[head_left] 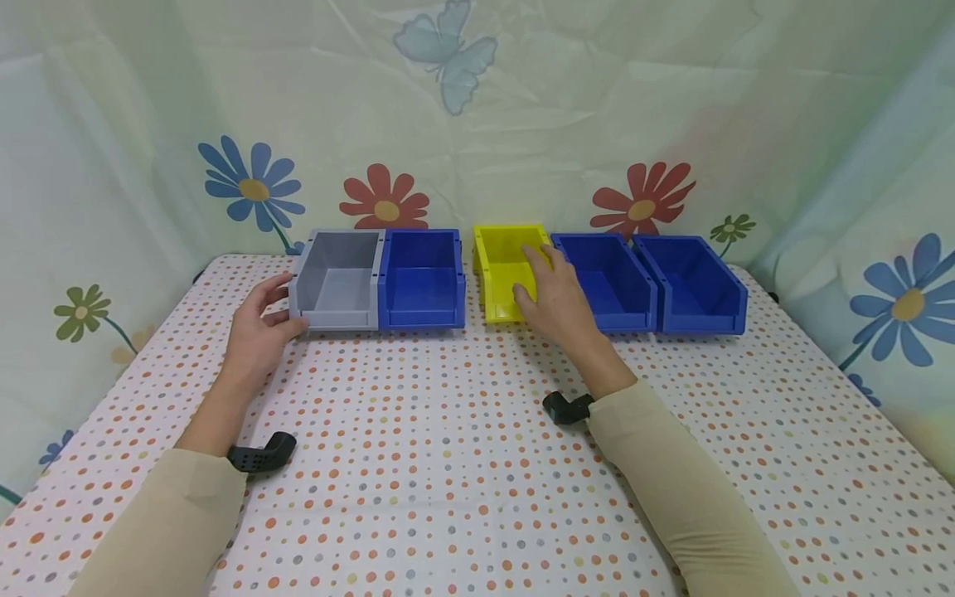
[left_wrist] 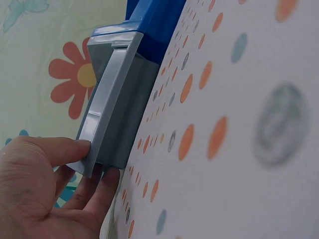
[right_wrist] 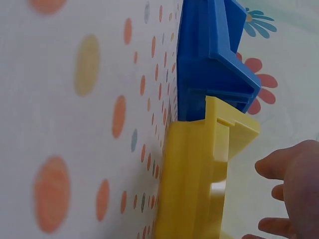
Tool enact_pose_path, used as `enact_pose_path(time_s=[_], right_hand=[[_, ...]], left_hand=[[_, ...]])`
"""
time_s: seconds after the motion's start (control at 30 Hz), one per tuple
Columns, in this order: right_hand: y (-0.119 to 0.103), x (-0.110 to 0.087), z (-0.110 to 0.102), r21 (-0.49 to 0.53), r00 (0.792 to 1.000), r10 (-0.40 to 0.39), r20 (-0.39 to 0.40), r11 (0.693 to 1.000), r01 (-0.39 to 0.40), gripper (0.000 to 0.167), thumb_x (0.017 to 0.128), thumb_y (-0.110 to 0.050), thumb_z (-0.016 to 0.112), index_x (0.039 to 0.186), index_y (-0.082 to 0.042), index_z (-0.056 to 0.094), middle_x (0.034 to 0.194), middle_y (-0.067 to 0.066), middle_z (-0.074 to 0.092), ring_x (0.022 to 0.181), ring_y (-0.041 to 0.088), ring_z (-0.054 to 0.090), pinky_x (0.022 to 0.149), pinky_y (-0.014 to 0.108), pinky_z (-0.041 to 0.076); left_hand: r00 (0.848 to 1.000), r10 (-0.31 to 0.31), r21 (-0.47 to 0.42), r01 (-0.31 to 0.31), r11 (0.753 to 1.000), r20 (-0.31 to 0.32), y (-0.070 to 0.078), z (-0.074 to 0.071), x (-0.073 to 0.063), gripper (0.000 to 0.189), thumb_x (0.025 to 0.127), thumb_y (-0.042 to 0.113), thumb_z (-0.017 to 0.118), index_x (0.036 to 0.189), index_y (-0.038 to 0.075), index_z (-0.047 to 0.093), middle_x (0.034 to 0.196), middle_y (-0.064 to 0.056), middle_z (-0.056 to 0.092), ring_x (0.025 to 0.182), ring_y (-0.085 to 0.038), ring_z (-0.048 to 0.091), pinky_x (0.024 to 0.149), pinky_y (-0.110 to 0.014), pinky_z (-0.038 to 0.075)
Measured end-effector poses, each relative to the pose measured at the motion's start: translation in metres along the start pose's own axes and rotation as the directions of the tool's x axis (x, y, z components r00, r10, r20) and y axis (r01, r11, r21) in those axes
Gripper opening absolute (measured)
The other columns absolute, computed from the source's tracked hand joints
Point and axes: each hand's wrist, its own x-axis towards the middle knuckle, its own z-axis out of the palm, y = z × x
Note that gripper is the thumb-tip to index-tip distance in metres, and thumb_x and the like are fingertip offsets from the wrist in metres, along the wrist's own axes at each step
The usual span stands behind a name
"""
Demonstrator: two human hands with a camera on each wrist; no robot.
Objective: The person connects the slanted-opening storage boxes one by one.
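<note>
At the left end of the row, a grey storage bin has my left hand at its front left corner. In the left wrist view the thumb of my left hand presses on the bin's front lip, and the other fingers bend round its side. A yellow storage bin stands in the middle of the row. Over its right side hovers my right hand, its fingers spread and loosely bent. The right wrist view has these fingertips apart from the yellow bin, with nothing held.
One blue bin stands against the grey bin's right side, with a gap between it and the yellow one. Right of the yellow bin are two more blue bins, a nearer one and an end one. A dotted cloth covers the table.
</note>
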Motion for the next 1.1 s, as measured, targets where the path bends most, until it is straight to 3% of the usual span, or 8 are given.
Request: enact_pose_path(time_s=[0.13,0.33,0.6,0.83,1.1], right_hand=[[-0.002,0.0,0.001,0.009,1.0,0.0,-0.007,1.0,0.0,0.061,0.104,-0.023,0.057,0.159,-0.01,0.037,0.166,0.023,0.027,0.149,0.046,0.033,0.118,0.063,0.039],[-0.004,0.001,-0.003,0.101,0.998,0.041,-0.053,0.994,-0.035,0.057,0.103,-0.016,0.055,0.156,-0.004,0.042,0.161,0.025,0.034,0.147,0.044,0.036,0.12,0.058,0.039],[-0.003,0.004,-0.008,0.161,0.986,0.163,-0.017,0.974,-0.159,0.059,0.101,-0.009,0.052,0.158,-0.002,0.038,0.159,0.026,0.035,0.14,0.046,0.045,0.115,0.059,0.044],[-0.004,0.005,-0.012,0.142,0.966,0.258,0.019,0.956,-0.258,0.061,0.1,-0.01,0.052,0.159,-0.001,0.035,0.158,0.027,0.037,0.137,0.045,0.046,0.117,0.06,0.042],[0.003,0.009,-0.012,0.217,0.955,0.282,0.095,0.93,-0.296,0.059,0.099,-0.006,0.046,0.158,0.0,0.036,0.153,0.029,0.042,0.132,0.041,0.047,0.117,0.056,0.043]], left_hand=[[1.0,-0.011,0.004,0.011,1.0,-0.002,-0.001,-0.001,-0.001,0.077,0.099,0.001,0.062,0.163,0.028,0.03,0.164,-0.01,0.038,0.14,-0.034,0.052,0.115,-0.049,0.048],[1.0,-0.016,0.002,0.016,1.0,0.002,-0.003,-0.001,0.0,0.077,0.099,0.001,0.062,0.163,0.029,0.03,0.164,-0.01,0.038,0.14,-0.033,0.052,0.114,-0.047,0.049],[1.0,-0.002,-0.008,0.002,1.0,0.002,-0.001,-0.001,0.001,0.075,0.1,0.001,0.061,0.163,0.029,0.031,0.163,-0.012,0.038,0.14,-0.033,0.052,0.114,-0.046,0.049],[1.0,-0.002,-0.01,0.002,1.0,0.005,0.002,0.0,0.002,0.076,0.099,0.0,0.062,0.163,0.027,0.031,0.163,-0.011,0.039,0.139,-0.033,0.052,0.113,-0.046,0.05],[1.0,-0.015,0.001,0.015,1.0,0.004,0.003,-0.001,0.001,0.077,0.099,-0.001,0.061,0.163,0.027,0.03,0.164,-0.012,0.038,0.14,-0.034,0.052,0.115,-0.048,0.048]])
